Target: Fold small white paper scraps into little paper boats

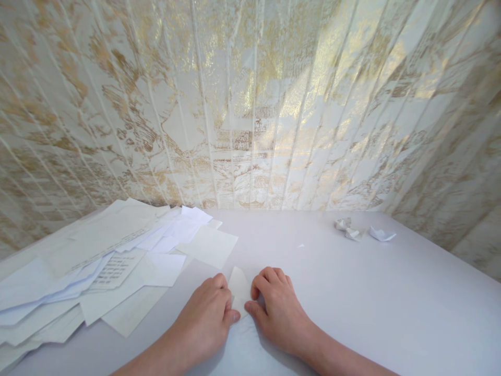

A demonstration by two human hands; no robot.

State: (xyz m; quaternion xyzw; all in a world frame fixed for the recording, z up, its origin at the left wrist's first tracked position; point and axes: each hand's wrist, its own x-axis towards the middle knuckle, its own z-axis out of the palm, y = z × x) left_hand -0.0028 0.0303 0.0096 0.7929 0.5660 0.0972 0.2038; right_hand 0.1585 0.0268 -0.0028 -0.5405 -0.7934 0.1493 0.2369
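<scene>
A small folded piece of white paper [238,289] sits low in the middle of the head view, between my two hands. My left hand [213,308] has its fingers curled in and grips the paper's left edge, the thumb pointing toward the right. On the other side, my right hand [274,308] pinches the paper's right edge between thumb and bent fingers. The paper narrows to a blunt tip at its far end. Its near part is partly hidden by my thumbs.
To the left spreads a heap of loose paper sheets [129,235], some with printed text. Several small folded paper shapes [381,235] lie at the back right. A tiny paper scrap [300,246] rests mid-table. Behind the white table [371,303] hangs a patterned curtain [250,104].
</scene>
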